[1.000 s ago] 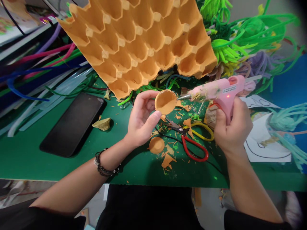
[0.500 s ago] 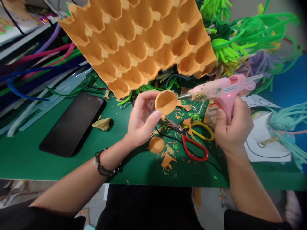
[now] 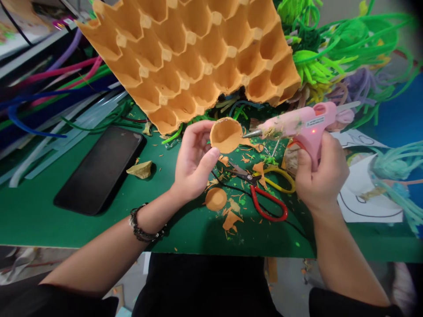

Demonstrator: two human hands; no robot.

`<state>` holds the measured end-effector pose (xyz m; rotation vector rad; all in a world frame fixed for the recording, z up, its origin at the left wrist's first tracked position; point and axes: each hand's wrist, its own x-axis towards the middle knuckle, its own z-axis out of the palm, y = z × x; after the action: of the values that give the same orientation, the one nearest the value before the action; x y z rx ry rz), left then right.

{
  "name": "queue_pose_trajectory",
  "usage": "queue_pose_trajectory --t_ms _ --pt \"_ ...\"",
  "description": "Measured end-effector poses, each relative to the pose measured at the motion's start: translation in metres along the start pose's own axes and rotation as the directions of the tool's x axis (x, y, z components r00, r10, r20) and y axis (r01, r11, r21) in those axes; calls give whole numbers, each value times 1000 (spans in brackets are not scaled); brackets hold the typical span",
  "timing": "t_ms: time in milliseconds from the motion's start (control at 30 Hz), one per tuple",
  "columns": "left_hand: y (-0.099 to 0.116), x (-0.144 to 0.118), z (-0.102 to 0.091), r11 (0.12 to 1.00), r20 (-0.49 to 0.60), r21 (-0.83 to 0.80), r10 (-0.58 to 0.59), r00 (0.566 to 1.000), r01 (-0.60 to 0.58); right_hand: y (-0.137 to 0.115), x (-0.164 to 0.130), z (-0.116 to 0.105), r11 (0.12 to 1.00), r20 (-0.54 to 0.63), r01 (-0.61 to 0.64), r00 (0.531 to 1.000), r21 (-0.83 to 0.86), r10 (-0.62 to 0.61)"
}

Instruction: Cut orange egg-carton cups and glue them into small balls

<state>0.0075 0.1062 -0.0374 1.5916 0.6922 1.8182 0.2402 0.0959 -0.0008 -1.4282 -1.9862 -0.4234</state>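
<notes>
Between the thumb and fingers of my left hand [image 3: 194,160] is a small orange egg-carton cup [image 3: 226,137], its hollow side tilted toward me. My right hand [image 3: 322,174] is wrapped round the handle of a pink hot glue gun [image 3: 306,125], whose small light glows. The gun's metal nozzle is at the right rim of the cup, touching or nearly so. Below the cup lie scissors [image 3: 250,178] with one red and one yellow handle. An orange disc [image 3: 216,199] rests on the green table among orange scraps [image 3: 231,220].
A large orange egg tray [image 3: 198,61] leans at the back. The black phone [image 3: 101,171] and a yellowish carton piece [image 3: 140,169] lie to the left. Green pipe cleaners [image 3: 357,39] pile up at the back right, above printed paper [image 3: 370,207]. A dark cord runs under the scissors.
The cup in my left hand has shifted slightly left and up, turning its hollow more toward me. The glue gun has moved a little left with it.
</notes>
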Motion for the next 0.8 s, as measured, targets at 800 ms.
queue_pose_trajectory --t_ms 800 --pt "-3 -1 -1 1000 -2 23 -15 1000 15 -1 -1 0 1000 0 16 1000 -3 -16"
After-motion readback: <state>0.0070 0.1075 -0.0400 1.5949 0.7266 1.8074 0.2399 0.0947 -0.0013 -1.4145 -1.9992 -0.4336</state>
